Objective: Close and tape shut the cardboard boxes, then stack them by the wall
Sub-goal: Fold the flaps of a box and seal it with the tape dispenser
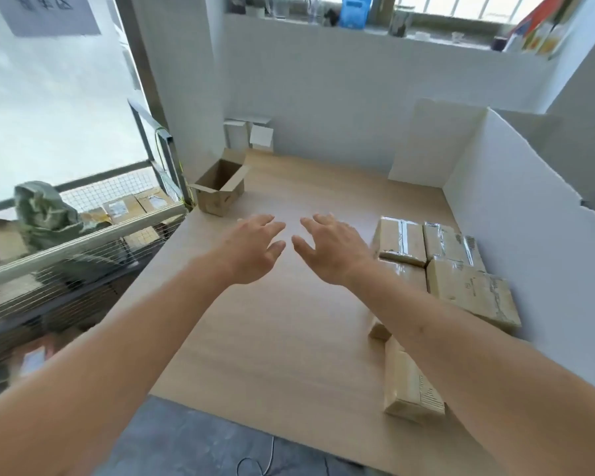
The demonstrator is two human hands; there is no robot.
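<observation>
A head-worn camera looks down on a pale wooden table (289,338). 2 bare forearms stretch forward from the bottom corners of the frame and meet near the centre. The left hand (255,250) and the right hand (330,250) hover side by side, palms down, fingers straight and slightly spread, thumbs almost touching. Neither hand holds anything.

The 1 unsealed box, an open cardboard box (220,188), stands left of centre, above the hands, near the table's far left edge. Its flaps point up and outward, and it sits well apart from both hands. At the right of the frame a group of taped boxes (440,255) lies against a white partition wall (529,235), wrapped in shiny clear tape; 1 more taped box (409,389) lies at the lower right, partly behind the right forearm. No tape roll shows anywhere in the frame.

The step in hand appears to be reaching for the open box. To do it well, the hands would probably best take it by opposite sides and draw it toward the middle of the table, then fold the 2 short flaps down before the 2 long ones, so the seam meets flat for taping. Gripping by the loose flaps risks bending them.

At the upper left, a wire cage (83,242) holds more cartons.
</observation>
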